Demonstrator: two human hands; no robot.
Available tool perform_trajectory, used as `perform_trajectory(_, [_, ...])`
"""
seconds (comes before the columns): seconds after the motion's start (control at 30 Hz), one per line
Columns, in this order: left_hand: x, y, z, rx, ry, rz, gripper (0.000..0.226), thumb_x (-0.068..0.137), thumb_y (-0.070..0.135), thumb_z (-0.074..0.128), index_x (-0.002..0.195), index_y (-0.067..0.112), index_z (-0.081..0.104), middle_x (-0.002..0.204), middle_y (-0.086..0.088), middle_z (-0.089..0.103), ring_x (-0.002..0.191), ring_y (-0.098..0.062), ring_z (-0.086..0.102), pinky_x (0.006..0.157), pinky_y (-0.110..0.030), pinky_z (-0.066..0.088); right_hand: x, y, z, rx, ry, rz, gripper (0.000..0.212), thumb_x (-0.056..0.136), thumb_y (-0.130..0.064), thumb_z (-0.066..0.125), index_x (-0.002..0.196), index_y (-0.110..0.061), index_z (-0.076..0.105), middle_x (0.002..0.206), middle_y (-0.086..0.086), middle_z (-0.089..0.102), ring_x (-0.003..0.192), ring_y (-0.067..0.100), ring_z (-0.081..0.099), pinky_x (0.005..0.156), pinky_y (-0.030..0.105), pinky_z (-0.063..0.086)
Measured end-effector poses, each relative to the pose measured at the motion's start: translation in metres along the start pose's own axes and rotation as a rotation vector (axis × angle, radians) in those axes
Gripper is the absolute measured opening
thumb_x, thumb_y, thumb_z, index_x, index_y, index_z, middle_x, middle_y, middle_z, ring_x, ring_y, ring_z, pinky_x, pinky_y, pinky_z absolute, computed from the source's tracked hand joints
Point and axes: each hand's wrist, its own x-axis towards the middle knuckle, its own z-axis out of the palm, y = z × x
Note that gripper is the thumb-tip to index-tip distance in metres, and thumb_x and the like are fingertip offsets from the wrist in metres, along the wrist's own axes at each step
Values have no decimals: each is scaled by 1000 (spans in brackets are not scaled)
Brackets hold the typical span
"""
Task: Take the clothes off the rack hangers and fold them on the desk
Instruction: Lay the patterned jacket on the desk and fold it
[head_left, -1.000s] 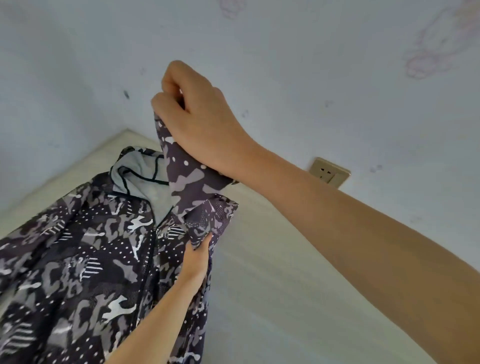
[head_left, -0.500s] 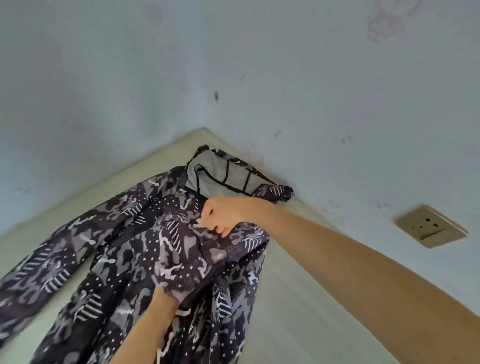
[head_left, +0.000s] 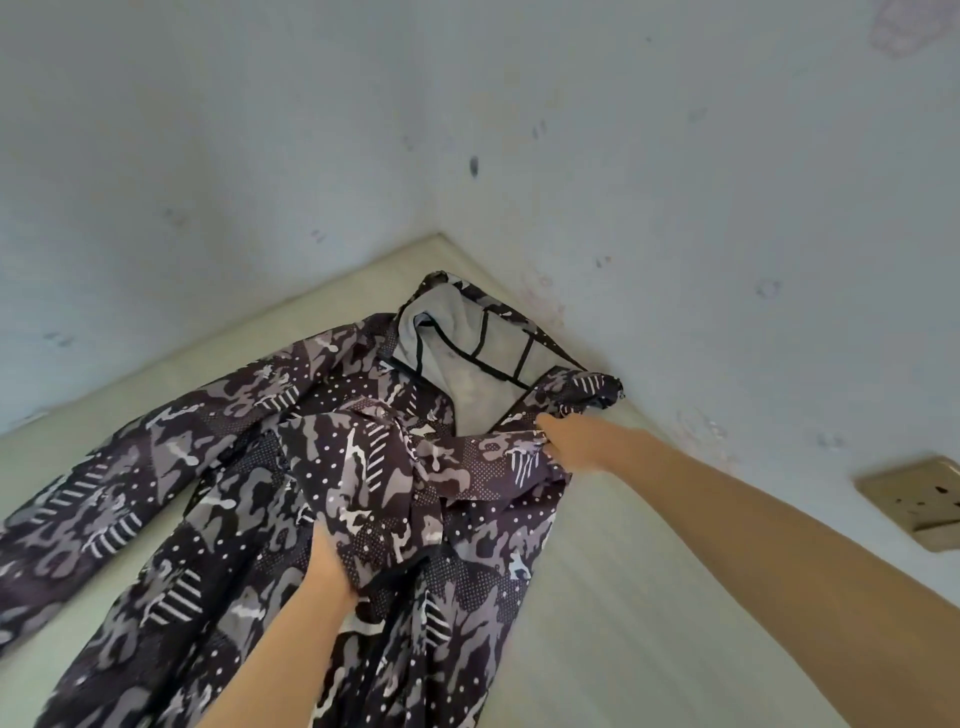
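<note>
A camouflage jacket (head_left: 218, 519) lies spread on the pale table (head_left: 649, 597), its body running from the near left edge up toward the far corner where two walls meet; one sleeve (head_left: 78, 519) stretches out toward the table's left edge; the print mixes grey blotches, white dots and white stripes, and no brand, label or writing can be read on it. The left hand (head_left: 327, 566) rises from the near edge at mid-jacket, its fingers hidden under a bunched fold of cloth it grips; the other sleeve (head_left: 395, 478) lies folded across the chest between the two hands. The grey-lined hood (head_left: 467, 353), edged in black piping, sits at the far corner. The right hand (head_left: 566, 441) grips the cloth at the shoulder just below the hood. A brass-coloured wall socket (head_left: 919, 499) is set in the right wall, well apart from the jacket.
</note>
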Motion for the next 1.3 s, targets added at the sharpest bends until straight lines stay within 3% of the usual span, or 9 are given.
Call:
perform_trajectory(0.23, [13,25,-9,77,3,29,51,105,42,27,135,6,49,131,-12,55,108,-37,56,88,-47,45,27,-7,3,-127,175,123,52,93,-21,57,136,-10,31,120,15,51,106,34,53,84,44,47])
perform_trajectory(0.37, [24,42,-41,-48,-118,-9,52,103,46,31,139,11,46,138,-17,53,118,-34,54,97,-53,43,41,-61,5,-35,374,-123,28,94,-21,48,117,-6,51,119,14,52,112,34,45,98,42,37])
perform_trajectory(0.6, [30,82,-46,-65,-216,92,79,92,62,46,152,14,27,143,-13,48,124,-32,52,106,-53,40,54,-157,13,292,-63,-165,64,88,-70,34,65,-13,51,100,13,53,113,30,41,103,52,32])
perform_trajectory(0.67, [33,87,-43,-70,-218,82,79,92,62,45,151,12,27,145,-12,47,126,-31,51,109,-54,37,52,-165,13,507,-91,-216,60,91,-67,38,58,-17,35,72,5,45,77,22,47,92,44,41])
perform_trajectory(0.8, [38,91,-37,-135,-173,53,69,97,60,35,148,14,31,141,-13,49,123,-32,52,106,-53,41,41,-158,-5,699,-99,-267,32,97,-31,47,70,-16,37,65,1,41,58,15,47,61,39,46])
perform_trajectory(0.93, [35,94,-29,-62,-196,79,39,96,29,57,131,10,54,131,-14,56,108,-29,60,81,-43,54,34,-123,-23,980,-297,-228,19,93,-20,50,101,-4,55,105,14,66,97,28,67,94,41,53])
perform_trajectory(1.1, [34,102,-13,-87,-134,142,40,87,-13,55,126,-3,53,118,-19,60,102,-29,62,75,-41,59,24,-79,-15,356,-452,-136,44,96,-21,50,136,-6,39,123,12,56,83,16,59,62,22,53])
perform_trajectory(1.2, [17,115,-2,-85,-199,261,37,86,-19,47,117,-1,59,117,-14,62,109,-24,62,86,-38,55,27,-68,-6,175,-325,-131,67,97,-19,48,153,-11,12,155,11,27,130,27,44,104,36,44])
perform_trajectory(1.3, [10,129,-7,-156,-204,353,42,85,-18,36,114,2,59,117,-12,61,106,-22,62,85,-36,54,31,-71,-3,311,-209,-179,76,94,-13,52,154,-13,5,155,12,27,135,29,39,112,39,34])
